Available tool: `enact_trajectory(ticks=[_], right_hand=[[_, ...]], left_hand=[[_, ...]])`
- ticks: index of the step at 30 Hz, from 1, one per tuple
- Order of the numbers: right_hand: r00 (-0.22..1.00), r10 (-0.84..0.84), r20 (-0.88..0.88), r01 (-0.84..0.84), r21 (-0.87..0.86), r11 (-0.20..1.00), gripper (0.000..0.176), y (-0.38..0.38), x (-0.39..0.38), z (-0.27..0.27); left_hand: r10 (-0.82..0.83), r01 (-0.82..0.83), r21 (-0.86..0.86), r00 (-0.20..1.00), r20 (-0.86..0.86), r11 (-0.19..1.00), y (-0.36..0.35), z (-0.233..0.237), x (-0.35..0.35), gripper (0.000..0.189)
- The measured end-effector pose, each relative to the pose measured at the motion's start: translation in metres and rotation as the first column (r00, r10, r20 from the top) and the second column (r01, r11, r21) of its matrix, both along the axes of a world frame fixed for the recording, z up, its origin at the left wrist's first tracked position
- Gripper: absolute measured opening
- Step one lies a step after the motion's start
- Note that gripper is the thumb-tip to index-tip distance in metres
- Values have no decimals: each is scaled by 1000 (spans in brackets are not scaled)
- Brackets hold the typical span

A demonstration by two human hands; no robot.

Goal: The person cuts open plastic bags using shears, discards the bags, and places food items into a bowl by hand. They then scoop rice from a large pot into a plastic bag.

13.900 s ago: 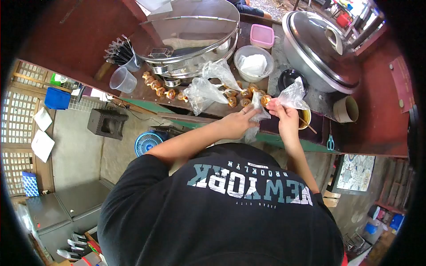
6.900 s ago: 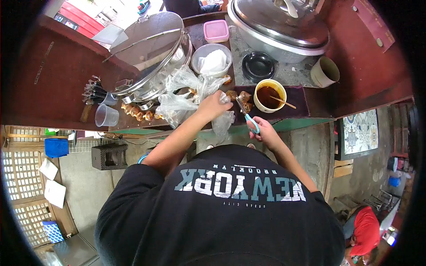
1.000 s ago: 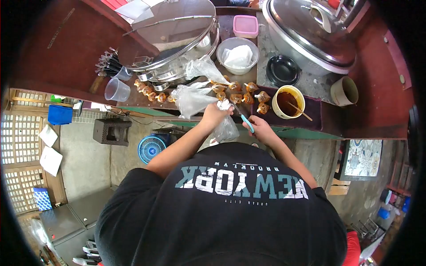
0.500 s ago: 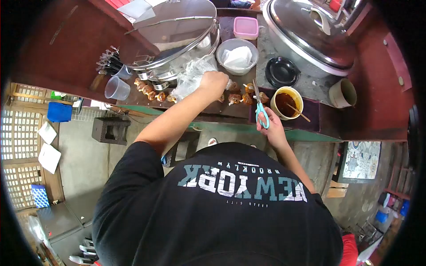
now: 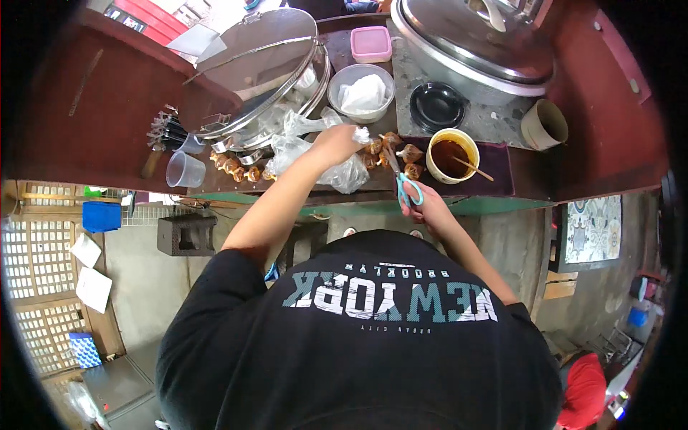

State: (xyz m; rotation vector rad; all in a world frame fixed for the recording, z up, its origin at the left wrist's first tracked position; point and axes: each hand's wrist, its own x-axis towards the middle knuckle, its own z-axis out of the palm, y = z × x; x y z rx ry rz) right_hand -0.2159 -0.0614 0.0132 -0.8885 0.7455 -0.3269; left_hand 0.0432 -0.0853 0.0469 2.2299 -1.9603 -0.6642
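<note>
My left hand (image 5: pixel 337 145) is closed, with a crumpled whitish bit of plastic (image 5: pixel 362 135) at its fingertips. Under and beside that wrist lies a bunched clear plastic bag (image 5: pixel 349 176). My right hand (image 5: pixel 428 208) grips light-blue-handled scissors (image 5: pixel 408 192) by the loops, blades pointing up toward several small tied bags of brown sauce (image 5: pixel 410 153). Whether the blades are parted is hard to tell. Right of them stands a tub of dark sauce (image 5: pixel 450 159) with a wooden stick (image 5: pixel 474 169) in it.
More tied sauce bags (image 5: pixel 233 168) line the counter's left edge, near a clear plastic cup (image 5: pixel 185 169). Behind are a plastic bowl (image 5: pixel 362 93), a pink-lidded box (image 5: pixel 370 44), black dishes (image 5: pixel 437 105) and a large lidded pot (image 5: pixel 473 43). A brown container (image 5: pixel 545 125) stands right.
The view has shifted slightly. My left hand shows whitish plastic at its fingertips, and the clear bag now spreads below its wrist. The scissors have tilted leftward.
</note>
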Motion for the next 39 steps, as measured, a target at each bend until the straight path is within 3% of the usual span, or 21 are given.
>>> enact_trajectory(ticks=[1,7,12,16,23,25,28,29,32,34,36,39], right_hand=[[1000,30,9,-30,24,999,39,-1,2,-2],[986,129,103,-141,112,984,46,-5,23,-25],[981,77,180,-112,193,975,46,-9,35,-28],[975,53,216,-99,209,973,45,-12,41,-31],[982,-53,179,32,119,992,36,-10,47,-42],[979,-121,161,108,85,990,32,-8,50,-50],[953,-197,232,176,107,979,28,-19,44,-47],[929,-244,279,216,128,968,25,-20,42,-44],[936,-237,259,232,53,971,25,-18,32,-21],[955,-169,243,172,7,985,25,-17,25,-18],[973,-135,185,142,-24,990,25,-15,20,-16],[996,-42,84,53,-138,989,28,-13,18,-14]], left_hand=[[2,0,62,1000,-22,998,4,10,-3,53],[28,-34,-68,995,-98,997,9,-11,6,49],[83,-93,-33,971,-226,995,6,-24,11,32],[115,-130,-24,938,-326,991,6,-31,13,33],[143,-150,15,905,-400,989,2,-53,15,30],[118,-103,59,913,-391,993,7,-23,1,31],[142,-143,25,915,-379,989,17,-6,-9,33],[156,-190,-28,872,-464,981,18,-25,6,31],[300,-302,-464,951,-79,833,48,51,0,26],[340,-257,-586,940,34,769,66,77,19,28],[376,-300,-628,927,-14,718,82,89,30,33],[282,27,-720,910,305,694,100,102,27,17]])
